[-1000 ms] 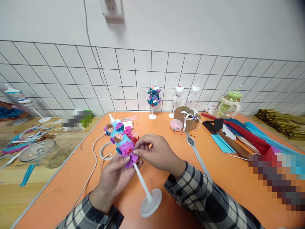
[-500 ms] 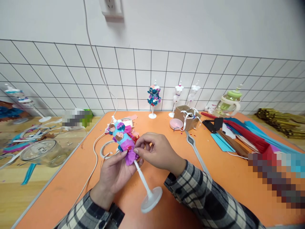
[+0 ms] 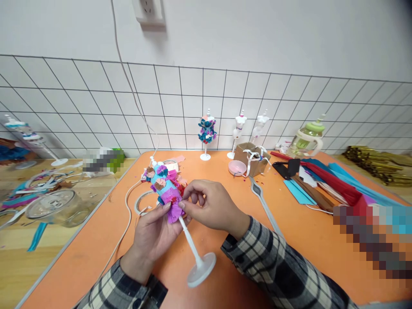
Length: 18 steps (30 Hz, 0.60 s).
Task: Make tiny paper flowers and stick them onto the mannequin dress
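A small white mannequin stand (image 3: 196, 262) is tilted over the orange table (image 3: 309, 240), its torso covered in blue, purple, pink and brown paper flowers (image 3: 162, 184). My left hand (image 3: 154, 234) cradles the decorated torso from below, fingers wrapped round it. My right hand (image 3: 210, 206) pinches a purple paper flower at the torso's lower edge with thumb and forefinger. Both sleeves are plaid.
Three more mannequin stands (image 3: 206, 133) line the grid-tiled wall, one decorated. A brown paper bag (image 3: 252, 159), pink dish (image 3: 236, 167), green-lidded bottle (image 3: 305, 139), crepe paper sheets (image 3: 331, 184), tape ring (image 3: 143, 202) and a white cable (image 3: 128, 206) lie around. A glass jar (image 3: 58, 206) lies left.
The mannequin and both hands have shifted slightly left and down; the right fingers stay pinched on the purple flower.
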Motion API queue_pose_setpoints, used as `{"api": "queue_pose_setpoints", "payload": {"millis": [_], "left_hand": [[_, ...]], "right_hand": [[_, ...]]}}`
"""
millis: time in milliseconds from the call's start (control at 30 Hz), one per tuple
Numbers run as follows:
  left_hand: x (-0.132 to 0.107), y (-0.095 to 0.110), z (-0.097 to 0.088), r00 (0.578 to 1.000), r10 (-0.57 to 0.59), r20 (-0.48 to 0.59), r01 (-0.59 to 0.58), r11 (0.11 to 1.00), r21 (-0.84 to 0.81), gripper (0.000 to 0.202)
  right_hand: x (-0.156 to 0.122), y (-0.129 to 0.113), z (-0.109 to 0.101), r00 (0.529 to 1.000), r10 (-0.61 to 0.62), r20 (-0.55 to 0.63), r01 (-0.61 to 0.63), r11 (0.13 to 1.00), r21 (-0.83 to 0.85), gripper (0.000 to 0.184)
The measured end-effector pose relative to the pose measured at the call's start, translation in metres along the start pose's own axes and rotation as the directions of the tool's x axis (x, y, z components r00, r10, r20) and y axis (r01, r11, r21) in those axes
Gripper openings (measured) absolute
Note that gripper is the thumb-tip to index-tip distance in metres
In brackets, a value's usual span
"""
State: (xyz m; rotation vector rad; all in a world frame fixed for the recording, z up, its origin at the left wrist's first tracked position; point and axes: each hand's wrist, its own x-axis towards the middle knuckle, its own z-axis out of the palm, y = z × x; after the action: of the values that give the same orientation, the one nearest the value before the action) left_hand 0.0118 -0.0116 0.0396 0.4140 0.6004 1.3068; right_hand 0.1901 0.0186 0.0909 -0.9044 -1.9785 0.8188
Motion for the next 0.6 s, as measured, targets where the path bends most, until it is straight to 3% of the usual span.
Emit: {"api": "queue_pose_setpoints", "payload": {"millis": [133, 233, 400, 500, 600], "left_hand": [[0.002, 0.0, -0.004, 0.999, -0.019, 0.031, 0.019, 1.0, 0.021, 0.018], [0.006, 0.003, -0.011, 0.997, -0.035, 0.074, 0.033, 0.999, 0.028, 0.019], [0.016, 0.007, -0.02, 0.985, -0.087, 0.15, 0.08, 0.995, 0.052, 0.029], [0.02, 0.005, -0.024, 0.983, -0.089, 0.16, 0.078, 0.994, 0.074, 0.027], [0.023, -0.002, -0.025, 0.98, -0.11, 0.165, 0.089, 0.988, 0.13, 0.02]], "right_hand": [[0.002, -0.001, 0.002, 0.998, 0.061, 0.02, -0.061, 0.998, -0.009, 0.015], [0.007, 0.005, 0.0, 0.995, 0.087, 0.04, -0.09, 0.992, 0.084, 0.014], [0.002, 0.038, -0.004, 0.976, 0.214, -0.05, -0.206, 0.97, 0.128, 0.014], [-0.021, 0.063, 0.001, 0.935, 0.296, 0.193, -0.322, 0.938, 0.123, 0.029], [-0.048, 0.075, 0.016, 0.835, 0.296, 0.465, -0.424, 0.883, 0.199, 0.036]]}}
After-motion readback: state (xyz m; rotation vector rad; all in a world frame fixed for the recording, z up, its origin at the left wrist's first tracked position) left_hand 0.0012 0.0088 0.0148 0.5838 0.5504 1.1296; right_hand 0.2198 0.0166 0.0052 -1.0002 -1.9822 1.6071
